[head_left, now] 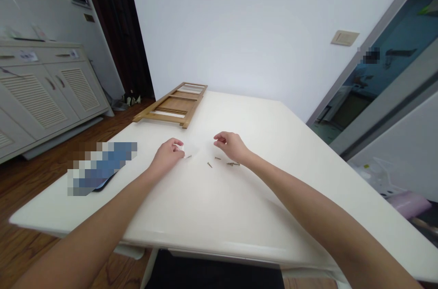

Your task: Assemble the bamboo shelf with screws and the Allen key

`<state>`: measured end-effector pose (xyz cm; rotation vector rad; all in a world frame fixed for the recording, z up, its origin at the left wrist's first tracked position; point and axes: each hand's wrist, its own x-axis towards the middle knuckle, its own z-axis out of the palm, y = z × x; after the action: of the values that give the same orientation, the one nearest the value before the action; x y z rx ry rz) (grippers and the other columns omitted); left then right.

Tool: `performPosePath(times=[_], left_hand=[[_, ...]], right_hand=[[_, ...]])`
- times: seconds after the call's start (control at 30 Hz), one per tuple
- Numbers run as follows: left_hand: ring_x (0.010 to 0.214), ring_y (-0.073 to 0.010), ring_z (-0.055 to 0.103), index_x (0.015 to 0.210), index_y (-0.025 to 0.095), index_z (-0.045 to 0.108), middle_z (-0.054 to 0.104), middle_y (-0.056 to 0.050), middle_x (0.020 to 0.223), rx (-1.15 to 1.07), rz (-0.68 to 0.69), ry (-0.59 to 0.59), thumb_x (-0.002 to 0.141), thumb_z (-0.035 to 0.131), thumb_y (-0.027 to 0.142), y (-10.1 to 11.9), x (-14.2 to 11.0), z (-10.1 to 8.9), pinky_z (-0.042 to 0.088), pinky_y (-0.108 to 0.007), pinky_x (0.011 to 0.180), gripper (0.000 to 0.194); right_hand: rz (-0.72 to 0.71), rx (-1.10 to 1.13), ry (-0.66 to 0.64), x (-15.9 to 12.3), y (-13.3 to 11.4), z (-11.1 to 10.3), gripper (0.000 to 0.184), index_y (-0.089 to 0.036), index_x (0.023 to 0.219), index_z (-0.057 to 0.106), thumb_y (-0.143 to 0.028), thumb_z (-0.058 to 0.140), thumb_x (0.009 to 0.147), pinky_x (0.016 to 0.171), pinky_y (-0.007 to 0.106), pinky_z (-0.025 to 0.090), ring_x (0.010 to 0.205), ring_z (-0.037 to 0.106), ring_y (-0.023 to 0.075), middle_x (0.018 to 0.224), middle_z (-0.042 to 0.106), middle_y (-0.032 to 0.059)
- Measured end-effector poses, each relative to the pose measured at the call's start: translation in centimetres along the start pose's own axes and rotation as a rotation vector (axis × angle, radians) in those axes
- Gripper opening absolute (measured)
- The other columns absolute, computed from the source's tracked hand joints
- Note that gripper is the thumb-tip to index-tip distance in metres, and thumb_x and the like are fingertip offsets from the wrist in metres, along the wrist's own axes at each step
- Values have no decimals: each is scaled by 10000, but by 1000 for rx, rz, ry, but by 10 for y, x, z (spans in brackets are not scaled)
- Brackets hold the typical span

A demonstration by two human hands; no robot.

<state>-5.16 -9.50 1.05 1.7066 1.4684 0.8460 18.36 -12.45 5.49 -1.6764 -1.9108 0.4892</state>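
Observation:
My left hand is low over the white table, its fingers and thumb closed on a small whitish, see-through piece that looks like thin plastic. Just beside its thumb lies a screw. To the right, my right hand hovers with fingers curled towards the thumb; whether anything tiny is between them cannot be made out. Between and below the hands are a loose screw, another screw and a small cluster of screws close under my right wrist.
A slatted wooden frame lies flat at the table's far left. Nearer on the left is a dark-edged flat object, mostly blurred out. A white wall stands behind the table, and a louvred cabinet stands left.

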Motion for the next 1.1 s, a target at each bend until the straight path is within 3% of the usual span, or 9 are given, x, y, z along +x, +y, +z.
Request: performPosePath(times=[0.13,0.27,0.43,0.53,0.67,0.8,0.93,1.1], left_hand=[[663,-180,607,922,213,588,629,7,700,351,115,48,690,541,245,-4,0,-1,412,-267,583,239],[809,-244,635,1097,183,555,654,-64,863,554,159,92,779,536,356,-4,-8,0,461,-321,701,363],[1056,-257,570,1054,194,633,615,-88,1090,522,398,176,817,507,333,-2,-10,0,441,-374,944,302],[1004,-225,590,929,204,687,668,-59,1010,465,512,37,838,455,270,0,-9,3,453,-348,931,258],[912,-223,616,783,210,710,707,-54,909,491,496,-134,816,464,240,2,-11,8,477,-340,848,250],[899,-206,623,901,210,709,711,-31,978,407,409,-81,765,512,226,3,-11,5,486,-330,851,240],[902,-203,615,1030,199,660,699,-33,1023,382,348,21,757,525,232,1,-6,1,488,-335,858,306],[1011,-230,598,1109,188,609,690,-56,1049,473,324,-23,789,513,258,-6,-2,0,463,-361,906,342]], right_hand=[[-92,-313,-108,-20,18,-1,188,-158,968,721,-256,634,833,822,315,446,919,608,225,927,703,98],[-120,-357,-120,-31,14,11,190,-178,858,745,-179,555,854,802,287,431,933,594,225,905,708,99],[-86,-344,-131,-34,-7,20,251,-154,797,734,-118,489,835,733,256,405,799,617,178,846,716,93],[-87,-346,-173,-39,-16,24,246,-156,865,734,-163,489,844,734,244,397,800,624,167,887,721,89],[-154,-471,-233,-44,-22,29,256,-137,881,717,-167,463,872,743,250,398,839,627,181,912,707,118],[-204,-540,-263,-42,-27,29,225,-78,852,684,-151,472,869,749,291,399,831,618,224,873,682,168],[-254,-549,-247,-31,-34,30,226,-50,957,640,-136,441,895,800,305,398,900,591,235,940,653,180],[-301,-498,-174,-7,-45,52,246,-49,1037,618,-173,437,926,857,343,402,979,556,251,1018,626,198]])
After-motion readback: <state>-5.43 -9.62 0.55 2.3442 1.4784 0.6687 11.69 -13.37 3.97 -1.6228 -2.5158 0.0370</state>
